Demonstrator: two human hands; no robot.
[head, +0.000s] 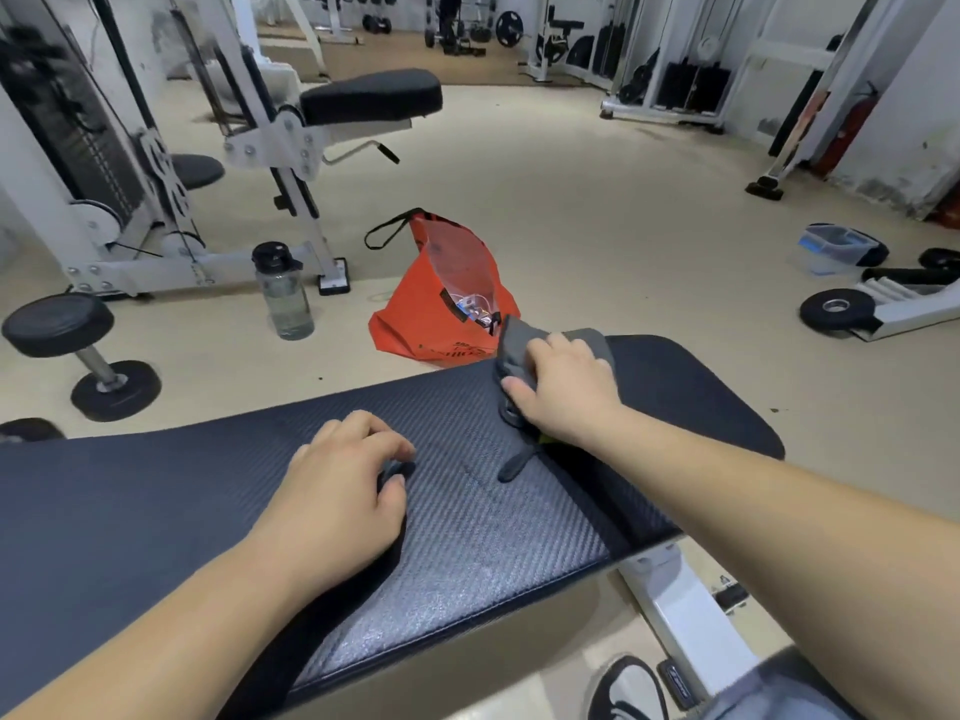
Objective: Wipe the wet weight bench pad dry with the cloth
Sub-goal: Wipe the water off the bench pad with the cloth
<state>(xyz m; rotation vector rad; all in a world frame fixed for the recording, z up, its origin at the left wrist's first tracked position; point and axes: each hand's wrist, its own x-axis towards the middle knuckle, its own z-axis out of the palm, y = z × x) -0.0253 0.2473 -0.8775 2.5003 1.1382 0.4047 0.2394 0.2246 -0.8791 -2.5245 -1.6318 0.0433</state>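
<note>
A dark textured bench pad runs across the lower frame from left to upper right. A grey cloth lies bunched on the pad's far edge near its right end, with one corner trailing toward me. My right hand presses down on the cloth and grips it. My left hand rests on the pad's middle with fingers curled, holding nothing. A faint sheen shows on the pad's near part.
An orange bag stands open on the floor just beyond the pad. A water bottle stands left of it. A dumbbell lies at the left, a white machine behind, weight plates at the right.
</note>
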